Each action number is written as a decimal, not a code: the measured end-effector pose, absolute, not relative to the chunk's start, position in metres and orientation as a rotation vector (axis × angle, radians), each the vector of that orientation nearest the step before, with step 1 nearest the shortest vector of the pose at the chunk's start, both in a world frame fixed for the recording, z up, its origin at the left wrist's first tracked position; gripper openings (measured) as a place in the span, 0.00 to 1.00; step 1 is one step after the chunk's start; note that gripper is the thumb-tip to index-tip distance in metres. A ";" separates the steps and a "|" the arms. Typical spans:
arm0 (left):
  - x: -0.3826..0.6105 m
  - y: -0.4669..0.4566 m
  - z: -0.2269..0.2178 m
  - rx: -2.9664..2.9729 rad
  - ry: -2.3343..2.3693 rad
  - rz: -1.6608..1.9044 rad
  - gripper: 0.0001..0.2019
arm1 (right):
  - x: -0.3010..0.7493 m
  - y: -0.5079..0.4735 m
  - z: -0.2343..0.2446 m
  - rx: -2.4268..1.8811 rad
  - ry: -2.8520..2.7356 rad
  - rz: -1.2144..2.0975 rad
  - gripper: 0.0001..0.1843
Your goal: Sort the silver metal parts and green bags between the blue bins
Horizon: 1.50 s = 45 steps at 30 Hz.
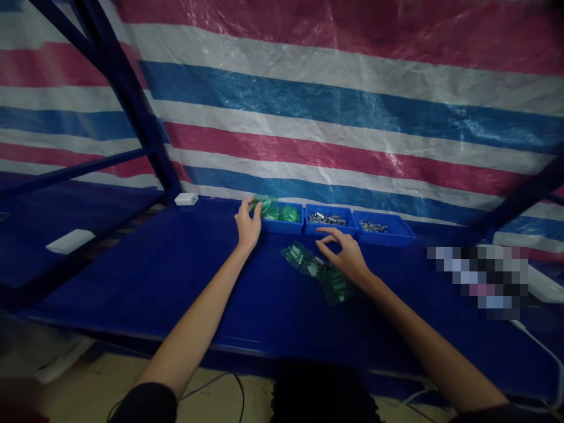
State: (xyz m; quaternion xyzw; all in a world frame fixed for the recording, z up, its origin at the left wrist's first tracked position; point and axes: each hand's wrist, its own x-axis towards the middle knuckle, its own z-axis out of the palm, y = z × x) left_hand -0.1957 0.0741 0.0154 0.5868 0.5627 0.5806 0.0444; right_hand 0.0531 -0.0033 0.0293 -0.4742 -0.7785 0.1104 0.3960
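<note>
My left hand is at the left end of the row of blue bins, its fingers closed on a green plastic bag at the rim. More green bags lie inside that left bin. Over the front of the middle bin, which holds small metal parts, my right hand has thumb and forefinger apart with nothing visible between them. Below it on the table lie several green bags with small metallic pieces inside, partly covered by that hand.
A right-hand blue bin holds smaller metal parts. White boxes stand at the table's left. A blurred-out item and a white cable are at right. Blue frame posts and a striped sheet border the blue table.
</note>
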 end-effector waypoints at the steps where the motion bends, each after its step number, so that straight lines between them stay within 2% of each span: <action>1: -0.194 0.074 0.015 1.781 1.739 1.778 0.12 | 0.053 -0.003 0.030 -1.227 -1.961 0.275 0.15; 10: -0.187 0.074 0.011 1.824 2.040 1.677 0.10 | 0.058 0.004 0.020 -1.313 -2.089 0.227 0.10; 15: -0.182 0.064 0.018 2.095 1.975 1.656 0.17 | 0.058 0.004 0.011 -1.321 -2.181 0.162 0.17; 19: -0.173 0.058 0.019 2.413 1.802 1.402 0.13 | 0.057 0.002 0.010 -1.368 -2.221 0.130 0.25; 25: -0.170 0.060 0.013 2.435 1.884 1.310 0.15 | 0.058 0.002 0.014 -1.357 -2.247 0.289 0.21; 29: -0.169 0.054 0.019 2.407 1.872 1.380 0.12 | 0.060 0.004 0.017 -1.359 -2.202 0.395 0.21; 33: -0.159 0.036 0.032 2.416 1.715 1.444 0.10 | 0.063 0.008 0.016 -1.376 -2.026 0.588 0.19; 36: -0.145 0.021 0.038 2.450 1.487 1.358 0.09 | 0.063 0.013 0.016 -1.295 -1.825 0.662 0.17; 40: -0.125 0.011 0.033 2.357 1.316 1.201 0.16 | 0.060 0.015 0.024 -1.176 -1.541 0.858 0.19; 43: -0.116 0.010 0.026 2.259 1.255 1.110 0.10 | 0.057 0.012 0.031 -1.119 -1.398 0.997 0.20; 45: -0.113 0.012 0.024 2.159 1.248 1.151 0.10 | 0.055 0.010 0.033 -1.102 -1.375 1.079 0.22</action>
